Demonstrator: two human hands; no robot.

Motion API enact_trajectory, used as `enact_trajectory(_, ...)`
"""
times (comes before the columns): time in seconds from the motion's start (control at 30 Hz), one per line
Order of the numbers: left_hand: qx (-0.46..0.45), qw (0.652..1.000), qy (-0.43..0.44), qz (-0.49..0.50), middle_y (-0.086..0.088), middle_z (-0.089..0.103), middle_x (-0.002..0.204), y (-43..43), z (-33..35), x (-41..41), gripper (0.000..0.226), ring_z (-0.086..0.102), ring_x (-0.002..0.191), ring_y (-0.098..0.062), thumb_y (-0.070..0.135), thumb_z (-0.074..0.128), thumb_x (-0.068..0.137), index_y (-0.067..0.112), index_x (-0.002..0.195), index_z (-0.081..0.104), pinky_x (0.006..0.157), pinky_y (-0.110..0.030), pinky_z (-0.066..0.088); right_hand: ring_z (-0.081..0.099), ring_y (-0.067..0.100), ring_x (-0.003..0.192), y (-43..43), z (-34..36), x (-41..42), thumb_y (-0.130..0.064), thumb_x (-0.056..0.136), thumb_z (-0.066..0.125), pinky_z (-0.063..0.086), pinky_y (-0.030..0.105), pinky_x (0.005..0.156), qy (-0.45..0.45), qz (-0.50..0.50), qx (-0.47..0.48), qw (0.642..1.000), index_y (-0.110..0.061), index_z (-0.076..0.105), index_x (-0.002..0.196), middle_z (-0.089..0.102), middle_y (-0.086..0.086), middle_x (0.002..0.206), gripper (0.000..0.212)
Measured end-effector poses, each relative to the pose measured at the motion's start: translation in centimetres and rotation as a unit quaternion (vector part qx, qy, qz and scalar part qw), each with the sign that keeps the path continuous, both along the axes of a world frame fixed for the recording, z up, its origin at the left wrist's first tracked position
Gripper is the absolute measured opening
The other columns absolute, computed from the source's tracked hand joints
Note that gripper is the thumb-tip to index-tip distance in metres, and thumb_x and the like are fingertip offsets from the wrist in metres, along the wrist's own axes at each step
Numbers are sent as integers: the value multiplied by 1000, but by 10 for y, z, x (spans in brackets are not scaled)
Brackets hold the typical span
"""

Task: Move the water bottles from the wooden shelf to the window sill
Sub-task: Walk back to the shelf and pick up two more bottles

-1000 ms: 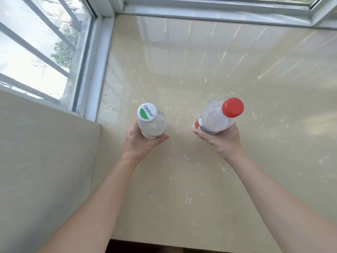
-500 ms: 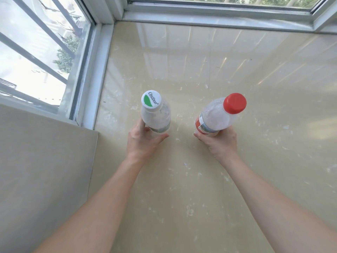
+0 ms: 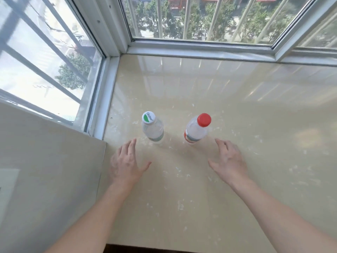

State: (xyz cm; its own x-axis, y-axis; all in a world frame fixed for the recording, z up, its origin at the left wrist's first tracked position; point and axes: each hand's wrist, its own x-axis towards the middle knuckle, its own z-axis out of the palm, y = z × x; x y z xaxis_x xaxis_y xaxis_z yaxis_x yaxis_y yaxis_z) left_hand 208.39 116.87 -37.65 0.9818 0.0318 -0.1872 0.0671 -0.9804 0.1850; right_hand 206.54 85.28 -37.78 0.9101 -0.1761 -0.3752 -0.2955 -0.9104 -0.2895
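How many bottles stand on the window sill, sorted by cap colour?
Bottle with white and green cap: 1
Bottle with red cap: 1
Total: 2, both upright on the window sill

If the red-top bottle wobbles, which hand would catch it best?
Probably the right hand: it is open and nearest the red-capped bottle; the left hand is by the white-capped bottle.

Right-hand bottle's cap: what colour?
Red cap, seen clearly in the head view.
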Motion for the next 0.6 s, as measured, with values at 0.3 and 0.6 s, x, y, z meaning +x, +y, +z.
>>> enact_trajectory(0.3,5,993,-96,-75,1,67,121,-27,150,-46,69,61,111,-23,61,44,75,20,127,63,88,-41,50,63,29,96,-9,154,-20,-31,63,84,54,40,84,-219,117,-107,963,-15,70,113,69,5,104,55)
enact_trajectory(0.6,-30,973,-197,-112,5,66,121,-65,288,-49,62,63,110,-22,58,50,76,21,124,64,93,-41,50,60,27,107,-12,295,-19,-38,75,63,51,43,95,-365,121,-101,918,-16,69,118,68,4,112,48)
